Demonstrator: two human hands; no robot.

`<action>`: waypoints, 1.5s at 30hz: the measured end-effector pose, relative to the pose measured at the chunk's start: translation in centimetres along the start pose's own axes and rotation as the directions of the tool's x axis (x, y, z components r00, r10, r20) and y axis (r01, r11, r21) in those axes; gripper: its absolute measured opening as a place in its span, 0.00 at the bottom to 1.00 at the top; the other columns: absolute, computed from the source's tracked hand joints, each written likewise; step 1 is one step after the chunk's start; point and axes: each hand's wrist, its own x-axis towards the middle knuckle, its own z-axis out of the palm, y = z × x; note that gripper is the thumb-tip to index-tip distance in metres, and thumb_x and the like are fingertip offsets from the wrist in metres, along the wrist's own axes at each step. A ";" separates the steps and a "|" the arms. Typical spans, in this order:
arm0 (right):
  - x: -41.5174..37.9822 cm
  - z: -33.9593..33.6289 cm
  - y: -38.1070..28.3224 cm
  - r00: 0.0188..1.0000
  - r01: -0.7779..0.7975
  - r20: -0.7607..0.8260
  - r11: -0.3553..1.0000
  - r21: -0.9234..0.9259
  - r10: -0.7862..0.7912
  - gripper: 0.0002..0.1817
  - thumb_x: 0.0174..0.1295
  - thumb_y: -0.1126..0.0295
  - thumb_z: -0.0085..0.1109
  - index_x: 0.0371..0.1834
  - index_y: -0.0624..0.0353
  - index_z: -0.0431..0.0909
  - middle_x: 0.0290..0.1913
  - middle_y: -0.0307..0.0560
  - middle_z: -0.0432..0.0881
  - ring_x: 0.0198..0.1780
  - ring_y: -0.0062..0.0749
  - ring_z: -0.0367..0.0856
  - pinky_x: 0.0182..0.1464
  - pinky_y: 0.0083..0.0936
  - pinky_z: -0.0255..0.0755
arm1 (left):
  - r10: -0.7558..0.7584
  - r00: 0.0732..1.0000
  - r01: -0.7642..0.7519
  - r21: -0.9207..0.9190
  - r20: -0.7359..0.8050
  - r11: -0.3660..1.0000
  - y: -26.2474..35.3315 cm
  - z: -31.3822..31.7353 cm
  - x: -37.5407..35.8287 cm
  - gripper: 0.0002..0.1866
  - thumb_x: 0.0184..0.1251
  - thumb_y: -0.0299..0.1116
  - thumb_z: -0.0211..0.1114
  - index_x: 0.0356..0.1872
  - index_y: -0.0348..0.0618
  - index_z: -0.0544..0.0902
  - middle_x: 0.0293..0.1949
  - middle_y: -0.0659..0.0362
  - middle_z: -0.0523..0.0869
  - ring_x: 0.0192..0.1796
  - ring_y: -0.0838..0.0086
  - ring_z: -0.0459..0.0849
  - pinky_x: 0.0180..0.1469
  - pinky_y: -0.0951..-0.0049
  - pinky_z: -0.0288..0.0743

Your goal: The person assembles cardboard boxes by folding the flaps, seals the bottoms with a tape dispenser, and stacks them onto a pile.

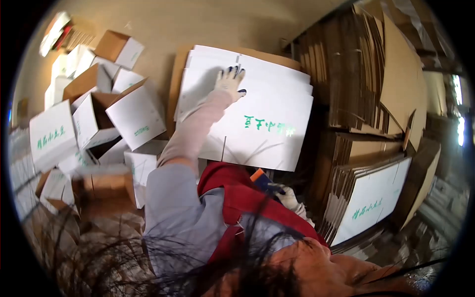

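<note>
1. Two gloved hands are seen: the left hand (229,84) lies palm down on the stack of white cardboard (277,94), its fingers spread wide and gripping nothing

2. This stack is in the middle of the scene, beyond the red apron (267,208); its sheets are not well aligned

3. The right hand (288,197), nearer and to the right, seems to have its fingers bent around a blue and orange tool (263,183); it is partly hidden, so I cannot tell how tightly

4. The top sheets could slide, I think, because only a flat palm rests on them

5. The tool could perhaps catch the apron, since it is very near to it

6. On the left, the pile of open boxes (136,116) could tumble, because many lean at odd angles

7. The near open box (102,184) shows brown walls inside; other boxes are partly in shadow, so I cannot tell their contents

8. On the right, folded cardboard (373,210) stands in a tight row
</note>
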 end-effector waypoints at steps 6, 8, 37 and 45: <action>-3.9 3.6 0.1 0.962 -0.166 -0.224 0.986 -0.026 0.157 0.19 0.55 0.79 0.56 0.52 0.57 0.77 0.46 0.47 0.81 0.49 0.32 0.78 0.56 0.25 0.68 | 0.044 0.900 -0.135 0.183 0.434 0.974 4.1 6.7 8.3 0.42 0.51 0.46 0.68 0.68 0.52 0.58 0.70 0.52 0.58 0.71 0.57 0.57 0.69 0.54 0.51; -3.8 3.7 0.6 0.950 -0.121 -0.302 0.982 -0.144 0.073 0.19 0.54 0.79 0.57 0.51 0.58 0.78 0.46 0.47 0.82 0.49 0.32 0.79 0.57 0.25 0.68 | 0.083 0.899 -0.164 0.153 0.430 0.975 3.5 5.3 9.1 0.40 0.49 0.43 0.69 0.65 0.51 0.64 0.66 0.50 0.66 0.67 0.59 0.65 0.67 0.60 0.59; 9.2 -5.7 -30.1 0.894 -0.050 -0.087 0.095 -0.994 -0.440 0.23 0.60 0.46 0.47 0.49 0.48 0.78 0.45 0.43 0.82 0.50 0.36 0.80 0.51 0.36 0.72 | 0.571 0.812 -0.584 0.165 0.123 0.795 13.2 -17.0 -16.8 0.16 0.43 0.48 0.70 0.32 0.52 0.84 0.32 0.62 0.83 0.46 0.68 0.80 0.51 0.68 0.69; 2.9 -9.7 -22.3 0.851 -0.044 -0.011 -0.050 -0.998 -0.525 0.21 0.61 0.48 0.48 0.42 0.51 0.80 0.40 0.48 0.83 0.43 0.39 0.82 0.44 0.35 0.73 | 0.155 0.773 -0.026 -0.214 0.616 0.976 2.3 -21.9 -16.8 0.31 0.40 0.42 0.76 0.50 0.44 0.80 0.43 0.58 0.85 0.43 0.74 0.83 0.46 0.75 0.76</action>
